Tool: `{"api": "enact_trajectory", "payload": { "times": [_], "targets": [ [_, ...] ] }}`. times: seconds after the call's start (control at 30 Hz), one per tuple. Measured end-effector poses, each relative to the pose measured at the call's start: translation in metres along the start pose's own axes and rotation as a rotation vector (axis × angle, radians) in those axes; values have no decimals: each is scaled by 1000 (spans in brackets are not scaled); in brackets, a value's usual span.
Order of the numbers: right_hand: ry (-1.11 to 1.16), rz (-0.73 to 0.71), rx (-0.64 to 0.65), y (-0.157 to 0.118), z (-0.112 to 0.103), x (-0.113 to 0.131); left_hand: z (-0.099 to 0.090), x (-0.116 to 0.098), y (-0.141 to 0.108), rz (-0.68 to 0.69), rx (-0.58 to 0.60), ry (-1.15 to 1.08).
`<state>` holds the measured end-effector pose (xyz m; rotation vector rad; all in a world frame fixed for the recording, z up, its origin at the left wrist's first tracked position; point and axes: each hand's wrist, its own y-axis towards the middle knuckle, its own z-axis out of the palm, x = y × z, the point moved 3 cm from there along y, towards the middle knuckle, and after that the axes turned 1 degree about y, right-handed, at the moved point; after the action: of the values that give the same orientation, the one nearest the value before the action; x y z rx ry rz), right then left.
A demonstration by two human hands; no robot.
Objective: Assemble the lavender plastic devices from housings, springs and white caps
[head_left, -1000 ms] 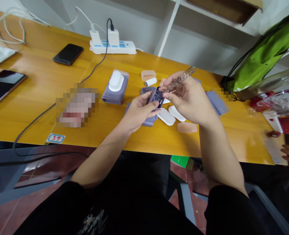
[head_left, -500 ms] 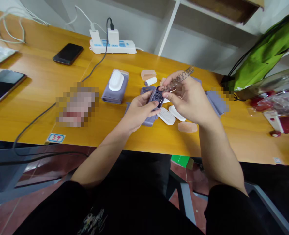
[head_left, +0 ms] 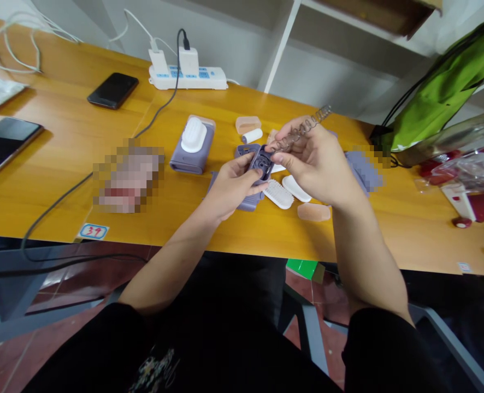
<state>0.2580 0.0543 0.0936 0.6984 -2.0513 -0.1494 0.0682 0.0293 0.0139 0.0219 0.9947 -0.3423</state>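
My left hand [head_left: 234,183] is closed around a small purple housing [head_left: 261,162], its open side facing up and dark inner parts showing. Between the thumb and fingers of my right hand [head_left: 307,158] is a thin coiled spring [head_left: 303,130]; its lower end is at the housing and its free end points up and right. Close by on the table lie a white bristled piece [head_left: 278,194], a smooth white oval piece [head_left: 296,189], a peach piece [head_left: 313,212] and a small white cylinder [head_left: 252,136]. More purple parts are partly hidden beneath my hands.
A purple block with a white cap [head_left: 193,136] stands left of my hands. Behind are a power strip [head_left: 209,78] and a black phone [head_left: 113,90]. A dark cable [head_left: 160,112] crosses the wooden table [head_left: 164,224]. A green bag [head_left: 438,93] is at right.
The spring's free end has shifted slightly up and right, and the coil looks more stretched. More of the housing's inside shows. Both hands stay nearly in place.
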Motion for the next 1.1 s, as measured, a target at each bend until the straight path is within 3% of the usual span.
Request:
{"api": "enact_trajectory", "payload": {
  "times": [0.13, 0.43, 1.1],
  "targets": [
    [-57, -15, -3, 0, 2, 0, 0, 0, 0, 1, -6, 1],
    [-245, -51, -1, -3, 5, 25, 4, -5, -2, -14, -41, 39],
    [-208, -60, 54, -5, 11, 31, 4, -7, -3, -15, -68, 73]
  ]
}}
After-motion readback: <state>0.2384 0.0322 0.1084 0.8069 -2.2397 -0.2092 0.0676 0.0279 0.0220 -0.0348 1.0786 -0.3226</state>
